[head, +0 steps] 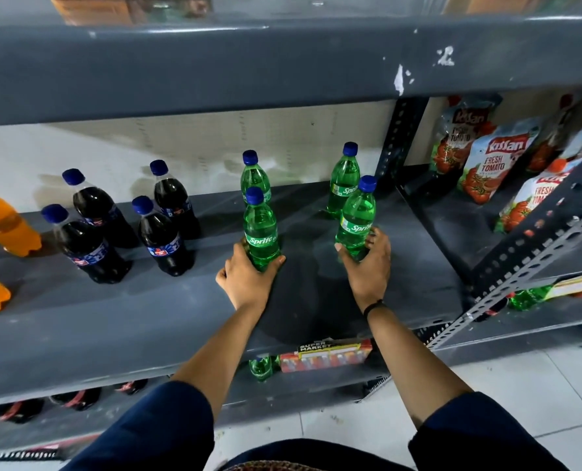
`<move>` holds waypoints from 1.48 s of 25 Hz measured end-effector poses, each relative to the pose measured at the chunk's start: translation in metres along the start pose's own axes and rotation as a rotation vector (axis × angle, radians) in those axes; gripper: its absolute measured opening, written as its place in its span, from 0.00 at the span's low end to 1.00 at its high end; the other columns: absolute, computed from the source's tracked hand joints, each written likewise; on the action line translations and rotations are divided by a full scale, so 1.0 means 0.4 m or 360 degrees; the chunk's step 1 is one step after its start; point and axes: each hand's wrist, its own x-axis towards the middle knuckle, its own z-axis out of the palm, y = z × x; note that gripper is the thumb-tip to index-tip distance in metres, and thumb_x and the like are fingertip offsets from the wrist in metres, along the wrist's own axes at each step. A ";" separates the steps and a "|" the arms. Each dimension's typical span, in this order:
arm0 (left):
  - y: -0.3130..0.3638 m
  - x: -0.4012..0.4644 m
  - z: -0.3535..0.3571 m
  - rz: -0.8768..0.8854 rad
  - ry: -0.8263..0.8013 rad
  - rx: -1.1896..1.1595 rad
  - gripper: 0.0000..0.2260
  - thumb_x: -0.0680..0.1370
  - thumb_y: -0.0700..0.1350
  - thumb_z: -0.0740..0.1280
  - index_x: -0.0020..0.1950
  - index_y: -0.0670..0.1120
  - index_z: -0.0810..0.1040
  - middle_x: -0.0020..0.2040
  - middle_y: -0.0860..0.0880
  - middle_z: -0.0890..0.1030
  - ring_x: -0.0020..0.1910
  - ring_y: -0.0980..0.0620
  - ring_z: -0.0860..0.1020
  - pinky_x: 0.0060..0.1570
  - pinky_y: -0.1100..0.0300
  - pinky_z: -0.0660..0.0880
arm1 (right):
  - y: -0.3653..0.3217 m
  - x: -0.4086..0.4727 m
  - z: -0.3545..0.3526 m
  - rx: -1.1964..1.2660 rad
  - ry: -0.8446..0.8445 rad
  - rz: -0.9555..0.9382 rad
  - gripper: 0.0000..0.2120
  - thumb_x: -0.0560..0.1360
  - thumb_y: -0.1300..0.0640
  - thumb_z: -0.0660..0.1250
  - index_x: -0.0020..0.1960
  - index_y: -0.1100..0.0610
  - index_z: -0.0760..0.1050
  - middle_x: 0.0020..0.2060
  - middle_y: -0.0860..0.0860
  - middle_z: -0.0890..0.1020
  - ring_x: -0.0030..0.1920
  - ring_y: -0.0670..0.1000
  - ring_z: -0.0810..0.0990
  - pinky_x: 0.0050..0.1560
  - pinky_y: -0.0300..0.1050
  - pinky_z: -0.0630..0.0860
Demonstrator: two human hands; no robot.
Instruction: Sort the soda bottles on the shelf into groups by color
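Both hands are down on the grey shelf (147, 317), each wrapped around the base of an upright green Sprite bottle: the left hand (245, 280) has its fingers curled round the front-left bottle (260, 229), the right hand (367, 266) grips the front-right bottle (356, 220). Two more green bottles (344, 180) stand just behind them, one behind each. To the left, four dark cola bottles (162, 237) stand in a cluster, and two orange bottles (6, 224) sit at the far left edge.
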 end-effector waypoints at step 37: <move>-0.869 0.391 -1.018 -0.0548 0.0636 -0.0221 0.27 0.71 0.49 0.71 0.66 0.48 0.65 0.62 0.43 0.78 0.59 0.39 0.76 0.62 0.45 0.71 | -0.671 -0.751 0.991 0.0141 -0.0955 0.0117 0.28 0.60 0.45 0.78 0.54 0.50 0.69 0.53 0.52 0.79 0.54 0.55 0.79 0.61 0.63 0.71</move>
